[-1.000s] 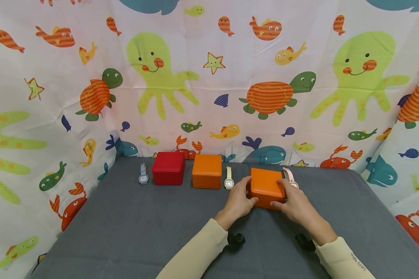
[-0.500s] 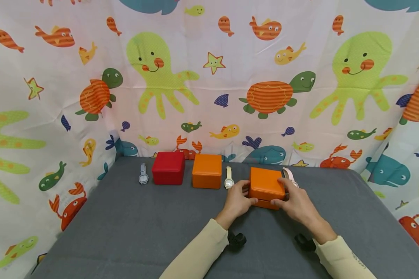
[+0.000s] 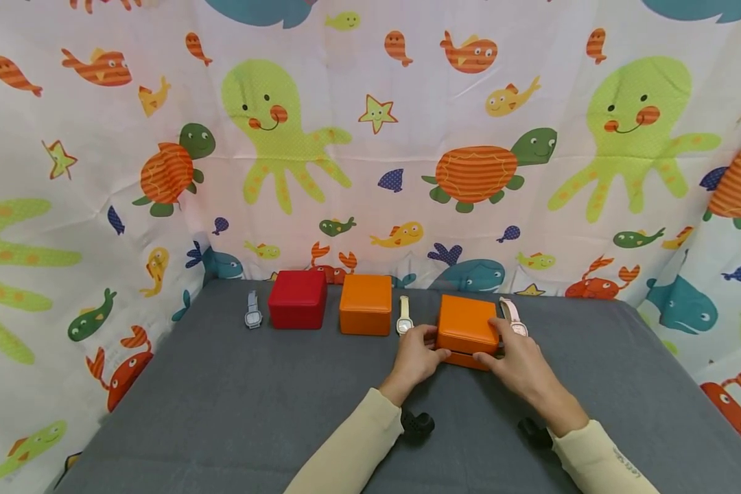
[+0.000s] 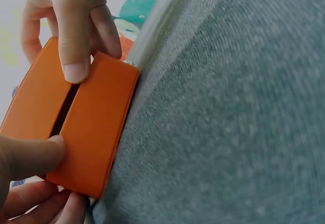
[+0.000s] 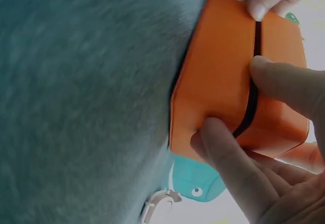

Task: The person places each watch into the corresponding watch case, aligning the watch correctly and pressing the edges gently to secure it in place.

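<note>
An orange watch-style box [image 3: 467, 322] sits right of centre on the grey cloth, with both hands around it. Its lid is raised a little, and a dark gap runs along the front in both wrist views. My left hand [image 3: 415, 355] holds the left side, thumb at the gap and fingers bent round the side. On the other side my right hand [image 3: 526, 363] grips the box, its thumb [image 5: 287, 84] at the seam and its fingers along the right face. The inside of the box is hidden. A watch with a pink strap [image 3: 514, 317] lies just beyond the right hand.
Left of the hands stand a second orange box [image 3: 366, 305] and a red box [image 3: 297, 302]. A gold-coloured watch [image 3: 404, 315] lies between the orange boxes, and a grey watch [image 3: 253, 310] at far left. A printed curtain [image 3: 370, 158] hangs behind the grey cloth [image 3: 234, 405].
The lid of the held orange box has risen slightly, so a gap shows at its front. Box and hands have shifted a little to the left.
</note>
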The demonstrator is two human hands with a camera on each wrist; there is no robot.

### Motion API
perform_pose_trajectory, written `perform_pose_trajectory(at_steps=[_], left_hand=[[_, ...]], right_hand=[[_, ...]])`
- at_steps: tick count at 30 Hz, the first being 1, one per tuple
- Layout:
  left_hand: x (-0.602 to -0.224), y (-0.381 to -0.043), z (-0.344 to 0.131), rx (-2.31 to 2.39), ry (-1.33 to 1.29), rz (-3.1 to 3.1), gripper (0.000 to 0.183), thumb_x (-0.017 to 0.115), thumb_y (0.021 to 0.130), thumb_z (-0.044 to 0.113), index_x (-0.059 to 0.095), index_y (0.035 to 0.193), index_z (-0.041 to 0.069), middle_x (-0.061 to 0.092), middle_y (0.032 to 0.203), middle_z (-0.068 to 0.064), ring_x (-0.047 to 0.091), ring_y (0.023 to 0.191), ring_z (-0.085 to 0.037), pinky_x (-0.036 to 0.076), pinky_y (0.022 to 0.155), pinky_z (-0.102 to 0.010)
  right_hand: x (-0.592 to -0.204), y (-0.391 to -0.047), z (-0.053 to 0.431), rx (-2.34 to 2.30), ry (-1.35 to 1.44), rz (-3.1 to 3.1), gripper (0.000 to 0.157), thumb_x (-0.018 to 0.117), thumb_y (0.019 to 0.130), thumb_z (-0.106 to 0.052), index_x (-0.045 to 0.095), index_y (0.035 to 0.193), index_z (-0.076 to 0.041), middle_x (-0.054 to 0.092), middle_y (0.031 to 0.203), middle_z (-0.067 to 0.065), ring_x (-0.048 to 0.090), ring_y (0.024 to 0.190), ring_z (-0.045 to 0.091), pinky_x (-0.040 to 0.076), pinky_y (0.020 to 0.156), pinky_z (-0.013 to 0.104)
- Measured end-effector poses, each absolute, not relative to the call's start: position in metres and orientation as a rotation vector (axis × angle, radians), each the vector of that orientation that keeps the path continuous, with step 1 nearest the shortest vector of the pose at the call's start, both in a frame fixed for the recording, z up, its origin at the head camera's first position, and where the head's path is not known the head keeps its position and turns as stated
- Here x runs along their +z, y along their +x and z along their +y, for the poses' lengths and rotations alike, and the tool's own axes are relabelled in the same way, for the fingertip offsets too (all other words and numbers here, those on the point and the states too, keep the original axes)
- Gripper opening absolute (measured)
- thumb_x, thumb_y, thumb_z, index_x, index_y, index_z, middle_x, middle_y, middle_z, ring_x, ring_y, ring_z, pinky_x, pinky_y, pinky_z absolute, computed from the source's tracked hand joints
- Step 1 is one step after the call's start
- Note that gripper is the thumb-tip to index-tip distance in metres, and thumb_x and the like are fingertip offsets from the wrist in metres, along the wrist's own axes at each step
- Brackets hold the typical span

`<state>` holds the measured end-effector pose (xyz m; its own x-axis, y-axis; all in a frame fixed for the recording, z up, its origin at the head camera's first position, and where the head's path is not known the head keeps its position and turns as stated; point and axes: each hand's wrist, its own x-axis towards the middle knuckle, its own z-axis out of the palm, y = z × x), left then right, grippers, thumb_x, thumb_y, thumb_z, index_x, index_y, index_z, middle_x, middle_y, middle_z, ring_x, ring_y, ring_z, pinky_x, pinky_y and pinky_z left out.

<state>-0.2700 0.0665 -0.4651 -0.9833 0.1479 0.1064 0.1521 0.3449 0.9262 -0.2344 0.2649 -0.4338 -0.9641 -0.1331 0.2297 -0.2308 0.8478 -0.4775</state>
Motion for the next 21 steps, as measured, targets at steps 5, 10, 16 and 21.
perform_pose_trajectory(at_steps=[5, 10, 16, 21], left_hand=[[-0.469, -0.271, 0.0677, -1.74, -0.282, -2.583, 0.041, 0.079, 0.077, 0.009, 0.065, 0.114, -0.001, 0.067, 0.105, -0.01, 0.067, 0.089, -0.02, 0.055, 0.076, -0.027], [-0.4678, -0.2712, 0.0698, -1.753, -0.283, -2.555, 0.043, 0.08, 0.076, 0.007, 0.065, 0.117, 0.002, 0.067, 0.105, -0.008, 0.067, 0.089, -0.019, 0.055, 0.077, -0.026], [-0.4681, -0.2711, 0.0704, -1.771, -0.26, -2.538, 0.044, 0.08, 0.076, 0.006, 0.065, 0.117, 0.002, 0.067, 0.104, -0.008, 0.067, 0.09, -0.02, 0.055, 0.078, -0.027], [-0.4691, -0.2709, 0.0703, -1.78, -0.244, -2.528, 0.042, 0.079, 0.077, 0.006, 0.065, 0.116, 0.002, 0.067, 0.104, -0.009, 0.067, 0.092, -0.022, 0.055, 0.079, -0.029]], right_hand=[[-0.436, -0.2323, 0.2612, 0.578, 0.368, -2.772, 0.065, 0.077, 0.081, -0.025, 0.045, 0.133, -0.002, 0.049, 0.128, 0.024, 0.058, 0.098, 0.04, 0.048, 0.084, 0.059], [-0.4358, -0.2314, 0.2582, 0.391, 0.482, -2.676, 0.058, 0.08, 0.077, -0.019, 0.052, 0.125, -0.004, 0.043, 0.136, 0.021, 0.056, 0.105, 0.044, 0.05, 0.078, 0.06], [-0.4345, -0.2333, 0.2574, 0.329, 0.543, -2.658, 0.055, 0.08, 0.077, -0.018, 0.054, 0.123, -0.003, 0.052, 0.13, 0.021, 0.06, 0.101, 0.041, 0.051, 0.078, 0.057], [-0.4319, -0.2389, 0.2588, 0.218, 0.658, -2.61, 0.047, 0.08, 0.077, -0.021, 0.057, 0.115, -0.006, 0.06, 0.114, 0.018, 0.063, 0.083, 0.034, 0.055, 0.069, 0.051]])
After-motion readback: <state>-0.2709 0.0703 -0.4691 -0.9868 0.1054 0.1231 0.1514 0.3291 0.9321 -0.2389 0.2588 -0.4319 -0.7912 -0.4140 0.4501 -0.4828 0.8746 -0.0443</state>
